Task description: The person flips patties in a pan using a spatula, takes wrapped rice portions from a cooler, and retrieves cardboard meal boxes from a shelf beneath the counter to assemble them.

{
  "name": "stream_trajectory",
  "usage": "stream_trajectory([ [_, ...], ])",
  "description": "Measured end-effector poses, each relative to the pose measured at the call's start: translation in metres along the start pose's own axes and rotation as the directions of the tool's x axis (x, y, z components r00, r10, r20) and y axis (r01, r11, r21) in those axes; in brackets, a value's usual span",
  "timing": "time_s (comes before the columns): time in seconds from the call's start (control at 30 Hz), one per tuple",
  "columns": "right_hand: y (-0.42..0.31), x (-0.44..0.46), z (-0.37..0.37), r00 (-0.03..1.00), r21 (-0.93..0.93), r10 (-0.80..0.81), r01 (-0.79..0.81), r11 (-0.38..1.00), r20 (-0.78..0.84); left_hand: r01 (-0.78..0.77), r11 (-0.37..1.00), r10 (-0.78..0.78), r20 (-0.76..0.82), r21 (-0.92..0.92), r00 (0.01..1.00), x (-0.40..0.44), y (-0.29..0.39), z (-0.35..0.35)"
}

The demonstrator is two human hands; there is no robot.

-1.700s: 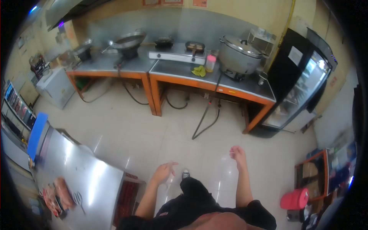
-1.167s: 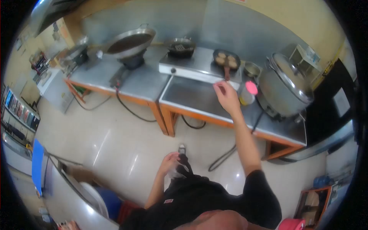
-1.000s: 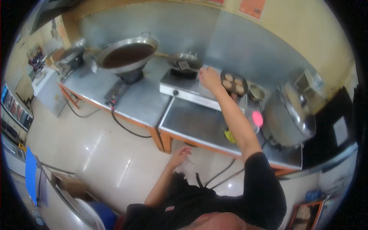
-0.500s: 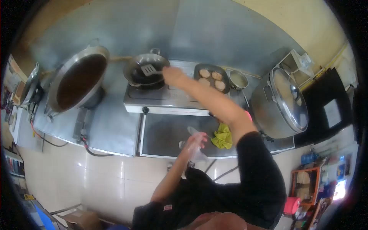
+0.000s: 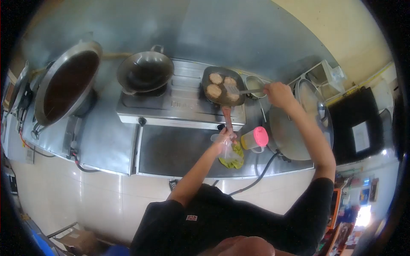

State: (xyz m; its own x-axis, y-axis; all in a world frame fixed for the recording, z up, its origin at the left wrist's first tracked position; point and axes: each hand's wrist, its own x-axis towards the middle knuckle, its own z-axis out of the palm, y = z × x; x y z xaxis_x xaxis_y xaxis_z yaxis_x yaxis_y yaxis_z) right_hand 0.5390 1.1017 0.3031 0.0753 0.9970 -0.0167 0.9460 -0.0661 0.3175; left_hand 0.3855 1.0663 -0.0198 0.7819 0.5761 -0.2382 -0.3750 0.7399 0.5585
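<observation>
My left hand (image 5: pixel 224 142) is closed around the lower end of the brown handle (image 5: pixel 227 117) of a square frying pan (image 5: pixel 208 93). Clear plastic (image 5: pixel 230 154) hangs from the same hand. With my right hand (image 5: pixel 279 94) I grip a slotted turner (image 5: pixel 252 91). Its blade lies over the patties at the pan's right side and partly covers them. Several browned patties (image 5: pixel 214 91) sit in the pan, which rests on the right of the stove. Just below my left hand lies a yellow-green cloth (image 5: pixel 237 161).
A wok (image 5: pixel 145 72) stands on the left burner of the gas stove (image 5: pixel 179 104). Farther left is a large pan of dark liquid (image 5: pixel 70 83). A pink-lidded jug (image 5: pixel 252 138), a small pot (image 5: pixel 255 84) and a big lidded pot (image 5: pixel 290 132) stand to the right.
My right hand has brought the turner from the wok across to the patties. My left hand has moved up onto the pan's handle. The camera view has shifted.
</observation>
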Motion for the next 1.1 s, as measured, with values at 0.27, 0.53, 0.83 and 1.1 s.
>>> stream_trajectory([
  [0.27,0.024,0.049,0.028,0.985,-0.11,-0.008,0.028,0.994,0.173,0.001,1.0,-0.001,0.045,0.008,0.999,-0.01,0.004,0.001],
  [0.53,0.052,0.057,0.032,0.962,0.097,-0.066,0.041,0.994,0.265,0.032,0.999,-0.032,0.016,-0.012,0.999,-0.01,0.005,0.001],
  [0.83,0.012,0.026,0.074,0.969,0.018,0.225,-0.228,0.974,0.103,0.039,0.996,-0.036,-0.046,0.074,0.998,-0.005,0.003,0.001],
  [1.1,0.021,0.026,0.123,0.834,0.512,0.328,-0.537,0.671,0.444,-0.014,0.991,0.019,-0.037,0.133,0.999,-0.006,0.0,-0.007],
])
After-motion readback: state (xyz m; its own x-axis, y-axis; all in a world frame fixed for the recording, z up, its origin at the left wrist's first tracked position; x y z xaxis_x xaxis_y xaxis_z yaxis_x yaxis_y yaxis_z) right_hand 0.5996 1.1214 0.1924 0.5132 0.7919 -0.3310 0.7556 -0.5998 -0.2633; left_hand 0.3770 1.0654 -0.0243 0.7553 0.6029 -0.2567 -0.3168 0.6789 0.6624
